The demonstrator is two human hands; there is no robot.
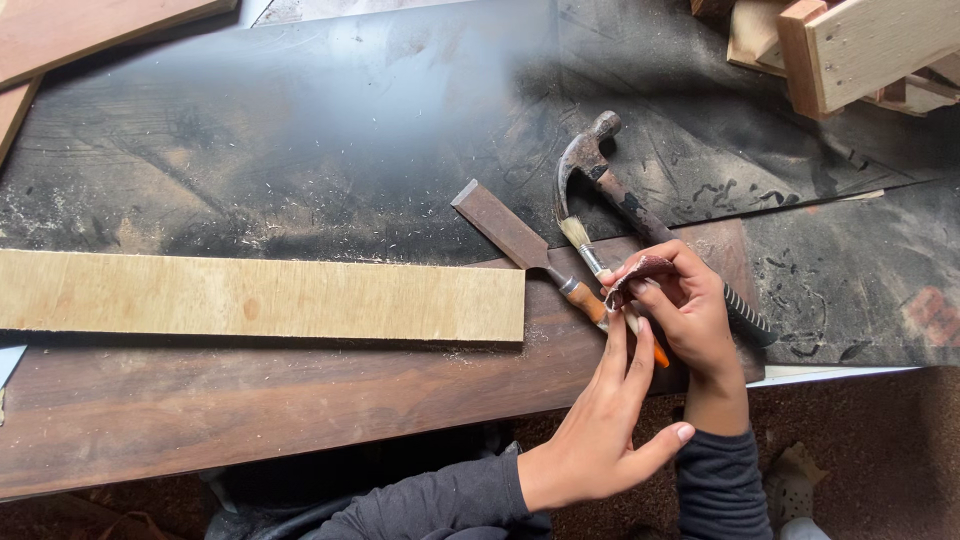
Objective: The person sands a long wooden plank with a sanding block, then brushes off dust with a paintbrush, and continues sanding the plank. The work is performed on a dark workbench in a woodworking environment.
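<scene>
A pale plank (260,297) lies flat at the left, on top of a darker board (250,400) that runs along the near edge of a dusty black bench (330,130). To the right of the plank's end, a chisel (520,243) lies at a slant, with a small brush (585,250) and a claw hammer (620,195) just beside it. The left hand (600,430) reaches up from below, fingers held straight and close together, thumb out, fingertips touching a small piece of sandpaper (640,272). The right hand (690,310) sits just right of it, pinching that curled piece between thumb and fingers, above the tool handles. Wood blocks (850,45) rest at the top right.
</scene>
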